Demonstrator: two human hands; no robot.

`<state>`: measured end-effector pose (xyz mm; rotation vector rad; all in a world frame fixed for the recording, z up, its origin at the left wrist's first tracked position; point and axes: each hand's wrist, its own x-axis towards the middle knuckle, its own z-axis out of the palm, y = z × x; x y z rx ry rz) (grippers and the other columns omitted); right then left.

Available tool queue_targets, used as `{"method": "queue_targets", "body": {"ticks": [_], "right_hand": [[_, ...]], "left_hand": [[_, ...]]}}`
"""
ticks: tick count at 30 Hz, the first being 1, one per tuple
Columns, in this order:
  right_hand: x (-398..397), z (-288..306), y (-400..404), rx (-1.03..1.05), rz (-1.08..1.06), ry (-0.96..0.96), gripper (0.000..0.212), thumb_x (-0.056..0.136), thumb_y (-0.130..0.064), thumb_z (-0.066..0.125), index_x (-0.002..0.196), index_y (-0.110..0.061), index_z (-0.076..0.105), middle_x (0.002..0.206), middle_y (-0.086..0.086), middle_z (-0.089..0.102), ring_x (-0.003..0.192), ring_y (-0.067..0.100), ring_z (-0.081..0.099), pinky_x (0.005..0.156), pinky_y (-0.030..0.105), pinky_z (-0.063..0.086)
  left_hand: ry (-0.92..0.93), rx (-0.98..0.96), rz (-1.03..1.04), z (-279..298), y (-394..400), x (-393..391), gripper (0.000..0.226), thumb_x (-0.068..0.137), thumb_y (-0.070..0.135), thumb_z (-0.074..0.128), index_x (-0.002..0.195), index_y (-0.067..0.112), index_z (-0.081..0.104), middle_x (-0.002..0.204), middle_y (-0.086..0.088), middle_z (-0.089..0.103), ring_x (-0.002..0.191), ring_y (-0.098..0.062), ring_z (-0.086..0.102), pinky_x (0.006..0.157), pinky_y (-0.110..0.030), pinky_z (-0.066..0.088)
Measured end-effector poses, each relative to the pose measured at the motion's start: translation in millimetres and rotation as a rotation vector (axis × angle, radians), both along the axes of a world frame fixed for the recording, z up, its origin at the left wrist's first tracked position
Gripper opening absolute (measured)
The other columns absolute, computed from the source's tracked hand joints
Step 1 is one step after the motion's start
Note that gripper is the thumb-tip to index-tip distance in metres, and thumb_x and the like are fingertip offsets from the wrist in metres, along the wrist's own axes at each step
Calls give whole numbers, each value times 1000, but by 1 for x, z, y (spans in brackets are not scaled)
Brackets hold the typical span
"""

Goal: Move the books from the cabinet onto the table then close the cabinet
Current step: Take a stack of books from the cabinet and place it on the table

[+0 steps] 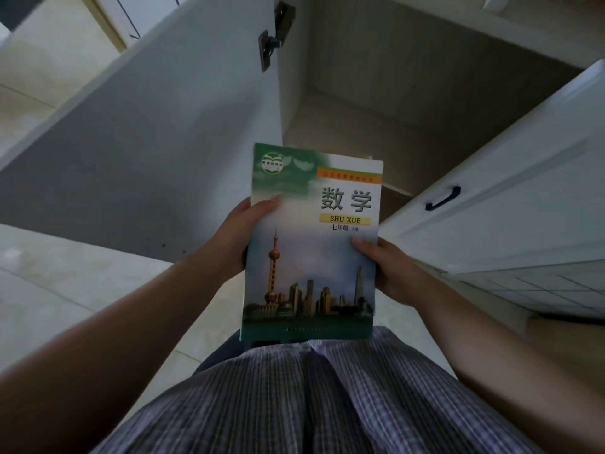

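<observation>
Fingers of both hands pinched one book (311, 247) by its long edges, holding it cover-up in front of the body, just outside the open cabinet (409, 103). On the left hand (235, 237), only the thumb (266, 204) showed on the cover, laid flat near the book's left edge about halfway up; the other fingers were hidden beneath the book. On the right hand (393, 273), the thumb (363, 245) pressed on the cover at the right edge, lower than the left one, and the rest of the fingers curled out of sight under the book.

The book's cover was green and white with a city skyline, a tall tower, large Chinese characters and the words "SHU XUE" on a yellow strip. Its lower edge sat just above a striped shirt (311, 398).

Beyond the book, the cabinet's interior showed a bare, light wood floor and back wall. Its left door (147, 132) stood swung wide open, with a dark hinge (275, 34) at the top of its inner edge. To the right, a white door (510, 198) with a black handle (442, 198) was in view. Pale floor tiles (49, 290) lay at the lower left.
</observation>
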<state>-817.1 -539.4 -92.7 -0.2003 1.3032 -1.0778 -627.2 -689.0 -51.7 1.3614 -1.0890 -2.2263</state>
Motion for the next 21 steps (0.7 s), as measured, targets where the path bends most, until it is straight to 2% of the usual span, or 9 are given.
{"method": "queue_targets", "body": {"ticks": [3,5,7,12,14,17,19,21], "right_hand": [[2,0,12,17,53,75,28,83,-20,66,110,-27,64,113,-1,72,104,19,69,87,37,57],[2,-1,22,26,80,102,25,84,-18,66,107,-29,65,110,-3,73,102,19,69,88,38,56],[1,-1,34,32,122,124,24,85,-17,66,105,-31,64,107,-5,73,101,17,69,89,39,55],[-7,-5,66,85,211,168,28,84,-19,67,111,-24,63,117,5,69,107,24,66,96,47,51],[-12,-7,76,88,248,190,27,84,-19,67,110,-23,64,115,6,69,106,25,66,96,47,51],[-13,-7,91,62,330,226,20,85,-15,66,102,-27,63,108,1,69,102,20,65,88,38,53],[-9,-7,96,64,385,228,19,85,-15,66,100,-26,63,104,-1,70,97,18,66,80,32,54],[-1,-7,99,78,462,224,19,85,-16,67,102,-23,64,106,3,70,98,22,66,80,36,55]], "left_hand": [[-29,-8,33,-8,20,2,17,92,24,57,106,18,64,92,-4,76,79,-22,73,63,-32,59],[-43,-6,46,-12,36,4,10,92,21,57,99,18,64,81,1,77,71,-18,73,57,-29,58],[-41,-7,31,-18,55,8,8,89,17,60,97,18,63,79,1,76,72,-19,73,58,-30,58],[-24,12,35,-25,107,16,37,77,8,70,110,15,55,92,-6,74,83,-24,73,65,-37,59],[-6,22,59,-26,125,18,41,76,5,69,112,16,54,95,-6,74,86,-26,72,68,-39,60],[-23,45,146,-28,160,27,51,75,3,71,121,10,50,113,-17,66,96,-33,69,74,-43,59],[-32,53,224,-29,182,36,54,75,2,71,123,10,47,116,-19,64,96,-33,68,72,-41,59],[-32,68,318,-30,202,47,55,76,1,70,125,11,46,115,-18,64,92,-31,69,68,-38,59]]}}
